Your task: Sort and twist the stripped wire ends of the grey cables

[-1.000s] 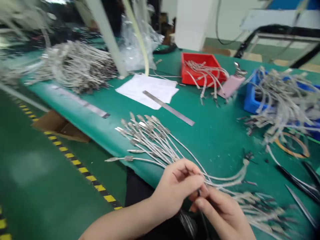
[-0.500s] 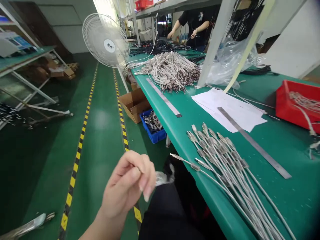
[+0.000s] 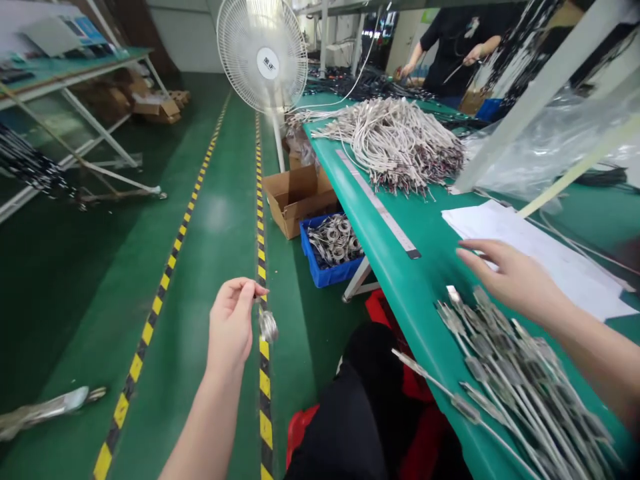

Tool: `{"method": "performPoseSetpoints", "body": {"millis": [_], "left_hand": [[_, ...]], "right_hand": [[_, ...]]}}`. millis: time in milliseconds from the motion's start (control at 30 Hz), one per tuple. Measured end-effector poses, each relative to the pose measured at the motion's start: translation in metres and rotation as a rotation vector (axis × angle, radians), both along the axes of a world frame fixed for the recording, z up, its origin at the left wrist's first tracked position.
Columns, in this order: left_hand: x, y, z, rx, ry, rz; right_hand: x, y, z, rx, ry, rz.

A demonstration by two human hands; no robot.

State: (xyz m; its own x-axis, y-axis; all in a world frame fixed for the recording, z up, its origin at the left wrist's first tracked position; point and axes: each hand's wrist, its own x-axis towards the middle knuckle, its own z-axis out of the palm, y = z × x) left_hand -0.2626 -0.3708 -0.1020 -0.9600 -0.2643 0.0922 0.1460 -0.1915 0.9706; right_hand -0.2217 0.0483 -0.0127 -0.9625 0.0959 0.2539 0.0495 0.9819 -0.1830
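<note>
My left hand (image 3: pixel 234 320) is out over the aisle, thumb and fingertips pinched together. From the pinch hangs a small silvery coil (image 3: pixel 269 326), blurred, perhaps of cable. My right hand (image 3: pixel 510 275) reaches in from the right above the green table (image 3: pixel 395 287), fingers stretched out and apart, with nothing seen in them. Just below it lies a bundle of grey cables (image 3: pixel 520 380) with metal plugs and small blocks near their ends. One cable (image 3: pixel 435 383) sticks out apart from the bundle, its plug over the table's edge. White paper sheets (image 3: pixel 500 223) lie beyond my right hand.
A big heap of pale cables (image 3: pixel 400 140) and a steel ruler (image 3: pixel 377 203) are farther along the table. Below its edge stand a blue bin (image 3: pixel 330 273) of coils and a cardboard box (image 3: pixel 295 200). A fan (image 3: pixel 265 60) stands behind. Across the table a co-worker (image 3: pixel 460 53) handles something thin.
My right hand has come into view over the table. My left hand has shifted slightly left and up, and the hanging coil now shows. The view has turned left and down.
</note>
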Motion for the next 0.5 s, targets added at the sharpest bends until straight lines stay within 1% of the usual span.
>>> {"method": "performPoseSetpoints", "body": {"millis": [67, 100, 167, 233, 300, 400, 500], "left_hand": [[-0.007, -0.003, -0.023, -0.059, -0.061, 0.024], [-0.011, -0.003, -0.035, -0.089, -0.094, 0.026], [-0.024, 0.004, -0.061, -0.143, -0.157, 0.01], [-0.042, 0.017, -0.085, -0.184, -0.224, -0.029], [-0.064, 0.036, -0.108, -0.203, -0.298, -0.088], [-0.104, 0.072, -0.134, -0.202, -0.389, -0.179], [-0.152, 0.111, -0.149, -0.201, -0.399, -0.197]], "right_hand": [[-0.054, 0.001, -0.018, 0.048, 0.01, -0.013], [-0.075, 0.001, -0.029, 0.066, 0.006, -0.026], [-0.102, 0.002, -0.05, 0.093, -0.006, -0.069], [-0.113, 0.003, -0.067, 0.113, -0.016, -0.117], [-0.114, 0.003, -0.076, 0.13, -0.022, -0.153], [-0.11, 0.002, -0.078, 0.146, -0.032, -0.19], [-0.109, -0.002, -0.074, 0.148, -0.044, -0.227]]}}
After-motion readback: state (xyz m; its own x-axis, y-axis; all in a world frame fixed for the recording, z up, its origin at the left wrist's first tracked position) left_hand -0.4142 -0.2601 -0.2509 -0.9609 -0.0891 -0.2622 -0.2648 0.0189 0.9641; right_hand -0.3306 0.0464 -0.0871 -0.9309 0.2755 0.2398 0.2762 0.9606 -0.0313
